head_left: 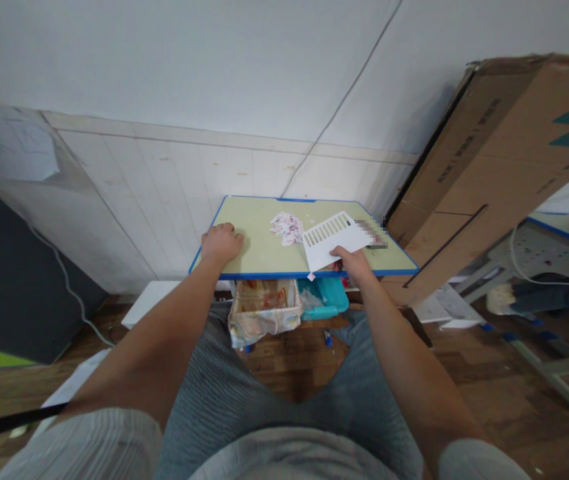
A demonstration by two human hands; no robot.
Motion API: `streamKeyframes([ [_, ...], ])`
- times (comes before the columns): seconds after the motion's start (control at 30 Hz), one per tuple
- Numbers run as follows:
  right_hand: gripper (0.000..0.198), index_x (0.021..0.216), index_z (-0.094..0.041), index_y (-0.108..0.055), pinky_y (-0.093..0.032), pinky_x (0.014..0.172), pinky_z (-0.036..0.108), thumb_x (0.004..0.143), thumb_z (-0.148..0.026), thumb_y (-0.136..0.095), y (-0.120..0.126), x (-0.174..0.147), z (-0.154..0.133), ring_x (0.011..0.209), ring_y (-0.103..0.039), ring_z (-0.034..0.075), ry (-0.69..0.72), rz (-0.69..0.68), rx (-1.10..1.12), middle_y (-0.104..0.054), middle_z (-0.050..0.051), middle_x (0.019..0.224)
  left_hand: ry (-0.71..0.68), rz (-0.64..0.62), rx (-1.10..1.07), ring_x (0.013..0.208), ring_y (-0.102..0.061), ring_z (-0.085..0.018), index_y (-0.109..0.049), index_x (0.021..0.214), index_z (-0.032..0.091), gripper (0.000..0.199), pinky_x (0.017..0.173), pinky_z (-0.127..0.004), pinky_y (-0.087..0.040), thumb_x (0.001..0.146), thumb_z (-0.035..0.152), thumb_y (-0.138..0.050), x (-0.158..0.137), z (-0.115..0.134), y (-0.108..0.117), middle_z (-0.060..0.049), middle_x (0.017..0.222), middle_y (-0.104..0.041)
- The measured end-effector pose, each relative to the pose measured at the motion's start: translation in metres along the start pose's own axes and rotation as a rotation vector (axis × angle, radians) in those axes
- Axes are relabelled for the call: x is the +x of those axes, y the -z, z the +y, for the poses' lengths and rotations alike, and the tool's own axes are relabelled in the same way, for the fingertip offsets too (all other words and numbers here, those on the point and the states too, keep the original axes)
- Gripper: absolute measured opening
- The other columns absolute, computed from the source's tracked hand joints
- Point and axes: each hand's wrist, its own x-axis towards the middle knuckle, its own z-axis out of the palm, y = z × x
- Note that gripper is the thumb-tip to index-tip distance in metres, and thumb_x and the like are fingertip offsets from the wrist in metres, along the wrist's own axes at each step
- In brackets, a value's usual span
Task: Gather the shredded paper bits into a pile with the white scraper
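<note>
My right hand (352, 262) grips a white slotted card (337, 241) by its near edge, thumb on top. The card is tilted over the right half of the small table (254, 257), with a row of oblong slots along its far side. Just below its near left corner is a small pinkish-white paper scrap (311, 277). Left of the card lies a heap of paper scraps (287, 228), white with reddish marks. My left hand (222, 243) rests palm down near the table's left edge, fingers apart and slightly bent, holding nothing.
Below the table's front edge are a cloth-lined bin (264, 310) and a turquoise plastic basket (325, 299). A large cardboard box (474, 160) leans at the right. A cable (342, 100) runs down the wall behind the table. At the table's right lies a pixelated item (375, 233).
</note>
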Motion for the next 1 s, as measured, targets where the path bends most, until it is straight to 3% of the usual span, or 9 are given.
streamKeyframes([
  [0.33,0.015,0.079,-0.027,-0.066,-0.053,0.049,0.028,0.079,-0.030,-0.080,-0.013,0.010,-0.005,0.047,-0.063,0.019,0.005,0.137,0.029,-0.075,0.003,0.060,0.010,0.022,-0.026,0.153,-0.070,-0.043,-0.078,0.152,0.010,0.054,0.124,-0.053,-0.056,0.114,0.039,-0.052,0.000,0.000,-0.004,-0.029,0.160,-0.077],
  [0.63,0.010,0.086,-0.025,-0.070,-0.050,0.047,0.026,0.082,-0.028,-0.079,-0.032,0.041,-0.007,0.047,-0.063,0.018,0.024,0.219,-0.050,-0.075,0.001,0.060,0.006,0.018,-0.015,0.154,-0.068,-0.042,-0.077,0.153,0.011,0.055,0.125,-0.053,-0.055,0.115,0.041,-0.050,0.000,0.000,-0.005,-0.026,0.163,-0.075],
  [1.0,0.009,0.087,-0.026,-0.071,-0.054,0.048,0.029,0.080,-0.028,-0.076,-0.012,0.028,0.000,0.050,-0.063,0.020,0.047,0.257,-0.056,-0.076,0.001,0.060,0.017,0.016,-0.048,0.153,-0.067,-0.044,-0.078,0.151,0.011,0.056,0.124,-0.056,-0.054,0.112,0.041,-0.051,0.000,0.001,-0.004,-0.029,0.161,-0.076],
])
